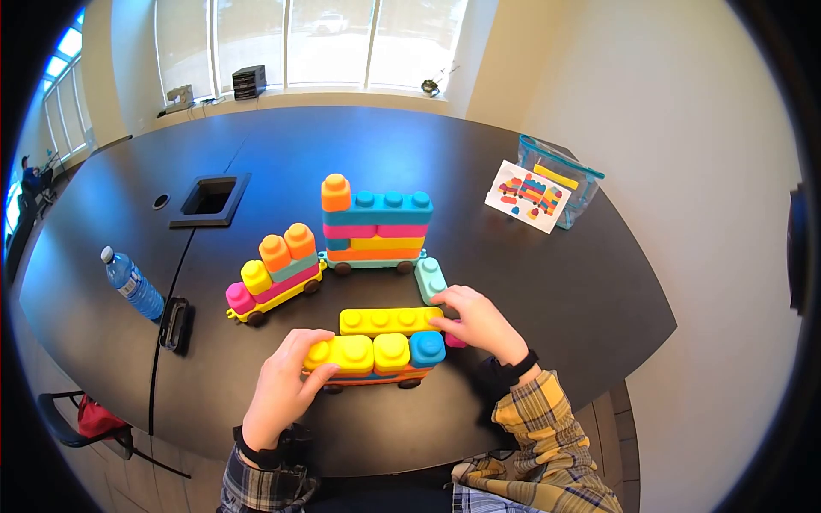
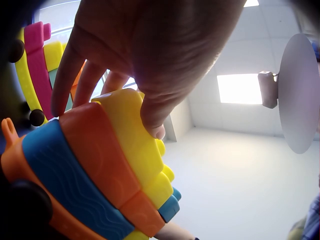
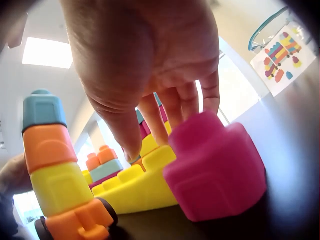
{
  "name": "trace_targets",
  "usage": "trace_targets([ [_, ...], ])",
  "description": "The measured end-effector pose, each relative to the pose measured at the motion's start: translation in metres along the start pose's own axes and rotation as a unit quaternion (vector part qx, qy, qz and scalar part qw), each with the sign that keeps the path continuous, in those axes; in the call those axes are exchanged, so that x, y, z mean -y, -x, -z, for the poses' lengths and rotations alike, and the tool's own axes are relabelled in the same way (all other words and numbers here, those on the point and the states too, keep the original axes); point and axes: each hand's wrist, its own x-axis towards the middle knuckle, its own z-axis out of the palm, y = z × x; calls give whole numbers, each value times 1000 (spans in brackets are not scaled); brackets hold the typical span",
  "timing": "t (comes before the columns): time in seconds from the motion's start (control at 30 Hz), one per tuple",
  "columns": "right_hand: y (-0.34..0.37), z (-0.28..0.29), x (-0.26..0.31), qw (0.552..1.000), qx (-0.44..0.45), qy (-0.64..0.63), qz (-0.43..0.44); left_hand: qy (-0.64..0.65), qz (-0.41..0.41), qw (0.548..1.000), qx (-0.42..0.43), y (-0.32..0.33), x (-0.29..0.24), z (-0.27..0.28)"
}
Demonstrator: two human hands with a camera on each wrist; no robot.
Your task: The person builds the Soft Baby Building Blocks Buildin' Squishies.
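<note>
At the near side of the table is a block train car [image 1: 402,374] with an orange wheeled base, blue and orange layers, and yellow and blue blocks on top. My left hand [image 1: 284,380] grips its left end, thumb on the near side of the yellow block [image 2: 127,135] and fingers behind. Just beyond it lies a long yellow block [image 1: 376,321] with a row of studs. My right hand [image 1: 483,327] pinches that block's right end between thumb and fingers. A small magenta block [image 3: 215,170] sits under the right hand, and a teal block [image 1: 430,280] lies past its fingertips.
Two more block train cars stand behind: a stepped yellow-based one [image 1: 278,278] and a taller teal-based one [image 1: 378,231]. A water bottle [image 1: 134,284] and a black case [image 1: 176,326] are on the left. A picture card [image 1: 528,197] leans on a clear pouch [image 1: 581,195] at the back right.
</note>
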Motion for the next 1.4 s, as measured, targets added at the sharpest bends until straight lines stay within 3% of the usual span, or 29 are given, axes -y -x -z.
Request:
trace_targets([
  [0.07, -5, -8, -6, 994, 57, 91, 18, 0, 4, 1000, 3, 0, -1, 0],
  [0.2, -4, -12, -8, 996, 50, 74, 2, -1, -1, 1000, 2, 0, 0, 1],
  [0.4, -3, 9, 18, 991, -71, -99, -46, -45, -36, 998, -7, 1, 3, 0],
  [0.43, -3, 8, 22, 991, -69, -101, -47, -23, -31, 998, -42, 2, 4, -1],
  [0.5, -2, 11, 36, 957, -128, -257, -37, -4, -27, 996, -79, 2, 3, 1],
  [0.57, 2, 21, 53, 948, -107, -298, -41, 25, -31, 990, -139, -1, -1, 5],
  [0.63, 6, 27, 69, 928, -60, -362, -60, 33, -33, 988, -147, -4, -6, 9],
  [0.67, 5, 24, 73, 923, -68, -378, -14, 32, -41, 990, -135, -6, -8, 11],
  [0.93, 12, 12, 87, 929, -72, -362, -35, -7, -52, 993, -108, -5, -10, 9],
  [1.03, 17, 15, 88, 959, -50, -276, -32, 4, -38, 994, -101, -4, -8, 8],
  [1.13, 23, 9, 89, 968, -63, -240, -23, 18, -32, 994, -100, -1, -7, 7],
  [1.2, 25, -1, 88, 955, -134, -263, 11, 19, -36, 994, -102, 1, -8, 7],
  [1.4, 27, 1, 91, 963, -142, -229, 31, 12, -53, 992, -110, 3, -6, 7],
])
